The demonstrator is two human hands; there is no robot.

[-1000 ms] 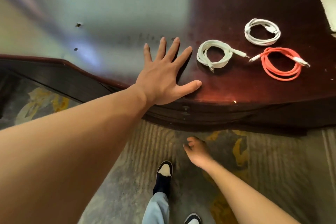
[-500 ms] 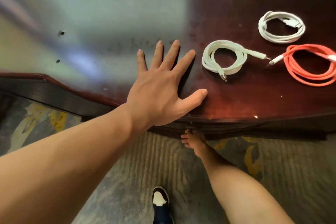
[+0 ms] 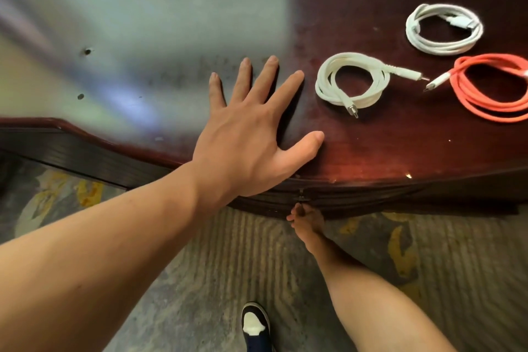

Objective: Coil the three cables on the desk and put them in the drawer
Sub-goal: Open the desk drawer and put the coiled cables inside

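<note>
Three coiled cables lie on the dark wooden desk (image 3: pixel 371 151): a cream one (image 3: pixel 328 88) nearest my hand, a white one (image 3: pixel 414 37) behind it, and an orange one (image 3: pixel 468 100) at the right edge of view. My left hand (image 3: pixel 251 137) rests flat on the desk top, fingers spread, just left of the cream cable. My right hand (image 3: pixel 307 220) is below the desk's front edge, fingers pinched at the small metal pull (image 3: pixel 300 198) of the drawer front (image 3: pixel 371 200). The drawer looks closed.
The left half of the desk top shows a bright glare. The desk's front edge curves and steps back at the left. Patterned carpet (image 3: pixel 200 280) lies below, with my shoe (image 3: pixel 254 326) on it.
My right hand has risen from down over the carpet up to the drawer front and now touches its pull. The left hand stays flat on the desk; the view has moved closer.
</note>
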